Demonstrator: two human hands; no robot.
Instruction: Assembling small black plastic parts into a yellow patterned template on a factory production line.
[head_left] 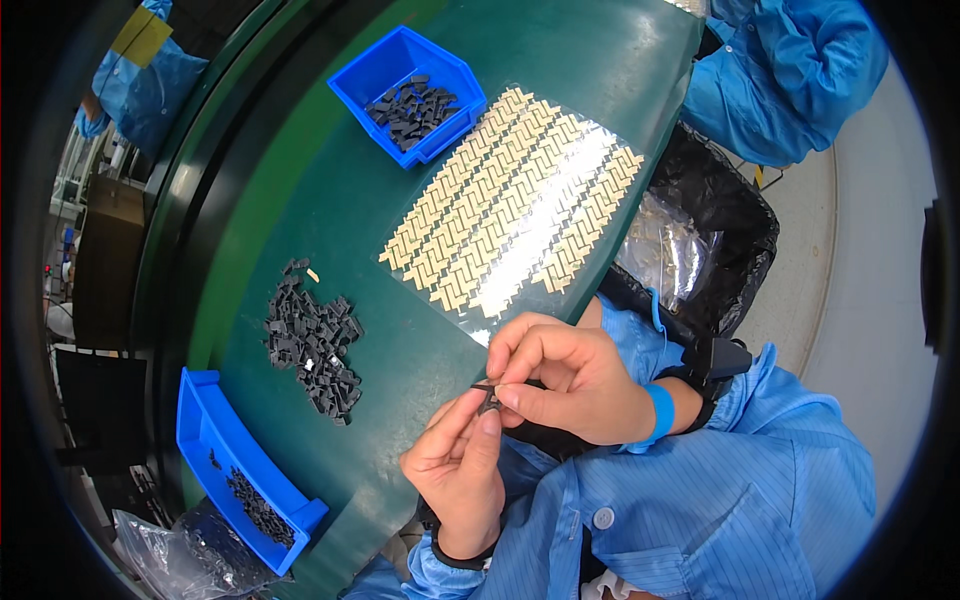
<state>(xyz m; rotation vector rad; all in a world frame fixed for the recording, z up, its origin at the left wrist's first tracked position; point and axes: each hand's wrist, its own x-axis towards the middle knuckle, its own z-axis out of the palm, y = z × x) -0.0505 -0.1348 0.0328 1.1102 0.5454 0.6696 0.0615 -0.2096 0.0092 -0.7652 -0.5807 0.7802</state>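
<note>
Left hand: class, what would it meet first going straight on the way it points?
Beyond the black part at its fingertips, probably the right hand, though depth is hard to judge.

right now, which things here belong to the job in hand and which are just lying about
Likely the job:
- dark part, pinched by left hand and right hand
- black pile
- upper bin
- lower bin
- yellow-patterned sheet

Probably just about:
- clear bag, lower left
- black bag, right
</note>
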